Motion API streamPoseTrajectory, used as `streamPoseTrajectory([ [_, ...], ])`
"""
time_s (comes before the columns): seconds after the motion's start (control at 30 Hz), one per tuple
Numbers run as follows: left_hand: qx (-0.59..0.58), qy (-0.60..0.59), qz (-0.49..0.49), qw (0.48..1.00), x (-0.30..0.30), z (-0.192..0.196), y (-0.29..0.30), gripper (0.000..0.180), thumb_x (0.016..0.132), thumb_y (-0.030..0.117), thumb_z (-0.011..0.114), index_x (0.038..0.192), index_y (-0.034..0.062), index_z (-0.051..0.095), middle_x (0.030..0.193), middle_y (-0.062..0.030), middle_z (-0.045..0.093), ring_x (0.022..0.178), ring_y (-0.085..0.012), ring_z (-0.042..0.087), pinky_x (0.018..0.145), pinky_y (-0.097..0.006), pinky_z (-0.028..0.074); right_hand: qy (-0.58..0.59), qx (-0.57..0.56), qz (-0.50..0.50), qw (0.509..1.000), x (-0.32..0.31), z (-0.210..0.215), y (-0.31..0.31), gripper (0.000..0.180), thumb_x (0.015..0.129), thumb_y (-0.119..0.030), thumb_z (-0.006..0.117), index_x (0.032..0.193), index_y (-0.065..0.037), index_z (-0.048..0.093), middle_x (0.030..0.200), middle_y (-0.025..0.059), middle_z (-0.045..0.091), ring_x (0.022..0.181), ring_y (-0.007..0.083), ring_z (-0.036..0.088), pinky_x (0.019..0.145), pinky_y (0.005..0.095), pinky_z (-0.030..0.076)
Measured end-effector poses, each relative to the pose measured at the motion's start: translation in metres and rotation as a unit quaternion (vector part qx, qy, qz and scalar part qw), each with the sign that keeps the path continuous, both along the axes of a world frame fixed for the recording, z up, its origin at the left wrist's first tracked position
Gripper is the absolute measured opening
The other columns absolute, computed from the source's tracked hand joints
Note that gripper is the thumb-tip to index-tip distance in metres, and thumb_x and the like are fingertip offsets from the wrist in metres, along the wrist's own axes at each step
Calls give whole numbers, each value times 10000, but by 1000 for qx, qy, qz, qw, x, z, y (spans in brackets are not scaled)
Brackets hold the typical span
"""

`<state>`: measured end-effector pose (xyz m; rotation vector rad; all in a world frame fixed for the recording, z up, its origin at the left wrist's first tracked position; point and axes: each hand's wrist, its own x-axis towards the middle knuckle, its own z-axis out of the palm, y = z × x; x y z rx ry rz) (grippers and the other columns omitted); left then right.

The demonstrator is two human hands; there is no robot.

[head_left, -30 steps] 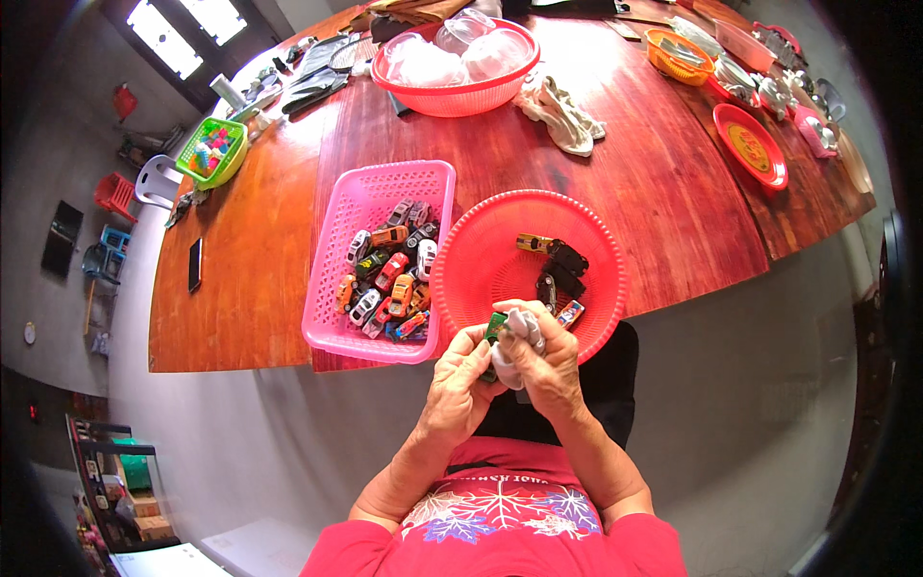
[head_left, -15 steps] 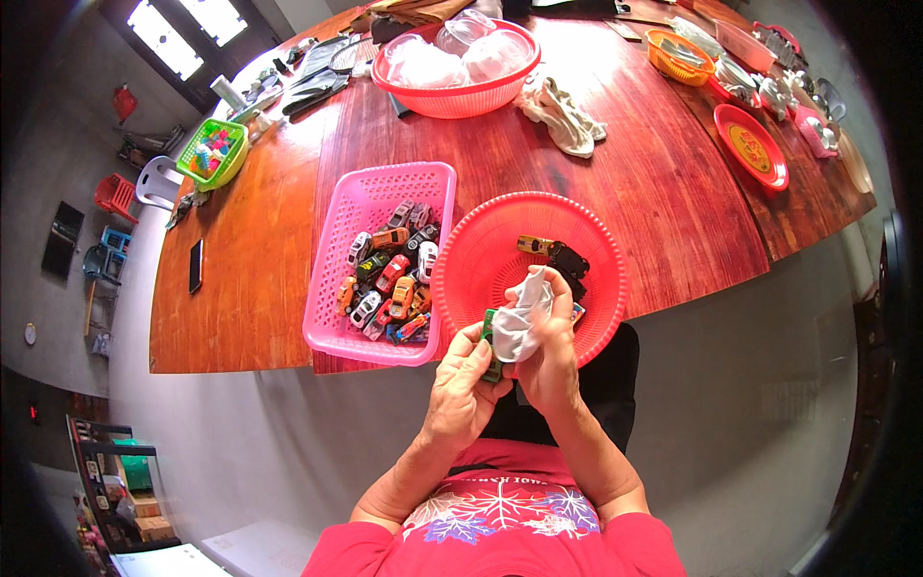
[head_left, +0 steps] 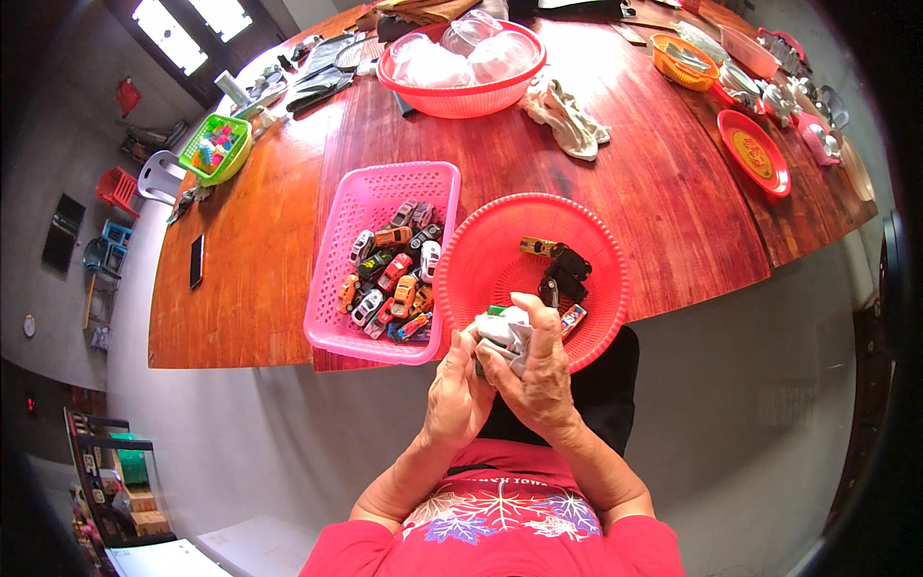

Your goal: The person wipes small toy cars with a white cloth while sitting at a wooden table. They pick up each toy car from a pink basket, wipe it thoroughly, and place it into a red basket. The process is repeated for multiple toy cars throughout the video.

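Note:
My left hand (head_left: 454, 394) grips a small green toy car (head_left: 496, 311), most of which is hidden by cloth and fingers. Bunched over the car is a white cloth (head_left: 504, 332), which my right hand (head_left: 540, 383) presses against it. Both hands meet at the near rim of a round red plastic basket (head_left: 473, 274). Inside that basket lie several toy cars, among them a yellow one (head_left: 536, 246), a black one (head_left: 571, 273) and a multicoloured one (head_left: 573, 318). To its left, a pink rectangular basket (head_left: 325, 279) holds many toy cars, including an orange one (head_left: 405, 291).
Everything stands on a reddish wooden table (head_left: 673, 221). Farther back are a red basket of clear plastic containers (head_left: 461, 101) and a crumpled beige cloth (head_left: 569, 120). A phone (head_left: 197, 262) and a green basket (head_left: 231, 165) lie left; a red plate (head_left: 777, 173) and orange basket (head_left: 687, 72) lie right.
My right hand has turned and folded the white cloth down over the green toy car, covering more of it. The multicoloured car in the red basket now shows more fully.

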<state>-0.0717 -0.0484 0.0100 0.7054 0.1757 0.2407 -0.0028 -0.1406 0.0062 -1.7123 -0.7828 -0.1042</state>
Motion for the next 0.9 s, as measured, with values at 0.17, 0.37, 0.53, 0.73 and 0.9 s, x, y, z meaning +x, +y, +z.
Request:
streamPoseTrajectory([
  [0.17,140,99,6,985,-7,5,-3,513,1007,384,296,1367,21,333,1261,-101,516,1131,-172,531,918,-329,463,90,4,-2,996,9,6,9,496,865,-129,600,1313,-122,387,987,151,457,824,286,569,698,394,474],
  [0.37,67,89,23,994,-4,9,-11,511,1011,369,294,1394,32,284,1325,-95,459,1240,-184,435,1015,-371,383,-68,-24,-94,993,21,8,22,434,826,-35,622,1231,-113,486,971,115,439,803,228,544,689,322,479],
  [0.53,-14,-21,23,999,8,4,5,542,991,435,324,1358,36,315,1308,-85,458,1240,-198,422,1060,-341,314,-196,-142,-36,970,0,5,13,609,760,-145,677,1316,-36,453,1128,175,376,1009,333,429,799,410,428],
  [0.73,-132,-48,9,990,5,-20,21,413,997,326,369,1296,43,403,1096,-92,574,1014,-200,559,937,-343,430,-293,-191,69,934,-9,-3,-12,482,751,-110,596,1216,-1,530,1159,148,439,1037,308,439,830,380,446],
  [0.9,-104,93,78,987,13,-5,13,281,984,154,412,1227,24,464,1045,-84,606,961,-162,592,850,-326,485,5,65,100,993,7,14,-20,335,806,33,625,1124,-8,527,1033,138,544,939,230,584,814,332,496],
])
